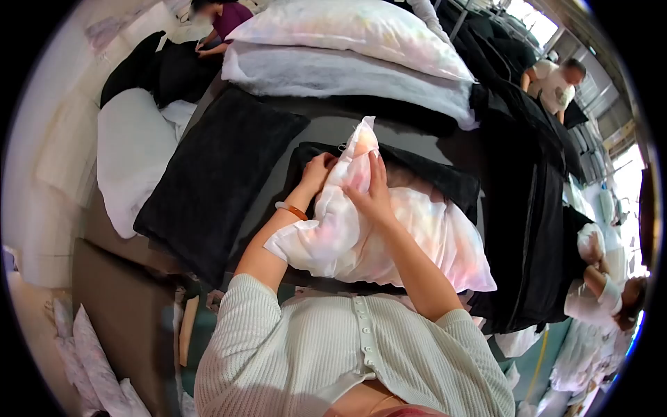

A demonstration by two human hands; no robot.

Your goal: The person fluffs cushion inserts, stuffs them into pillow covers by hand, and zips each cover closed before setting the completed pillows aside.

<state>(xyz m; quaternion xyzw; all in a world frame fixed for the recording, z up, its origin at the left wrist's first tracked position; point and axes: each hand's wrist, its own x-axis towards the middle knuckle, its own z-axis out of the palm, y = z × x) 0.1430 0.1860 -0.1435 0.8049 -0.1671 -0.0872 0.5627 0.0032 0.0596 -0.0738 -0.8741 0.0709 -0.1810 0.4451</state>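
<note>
A white translucent pillow insert (431,226) with multicoloured filling lies bent in front of me, one corner standing up. Beneath and behind it is a black pillowcase (431,167), its opening edge partly lifted. My right hand (373,191) grips the raised part of the insert, thumb on one side and fingers along the other. At the black case's left edge, beside the raised corner, my left hand (319,172) is closed with curled fingers on the fabric; its fingertips are partly hidden by the insert. A bracelet is on my left wrist.
A black cushion (219,177) lies to the left on the dark table (278,177). Stacked white pillows (354,66) stand at the back. Black fabric covers (517,229) are piled on the right, white bundles (135,149) on the left. Other people work at the far left and right.
</note>
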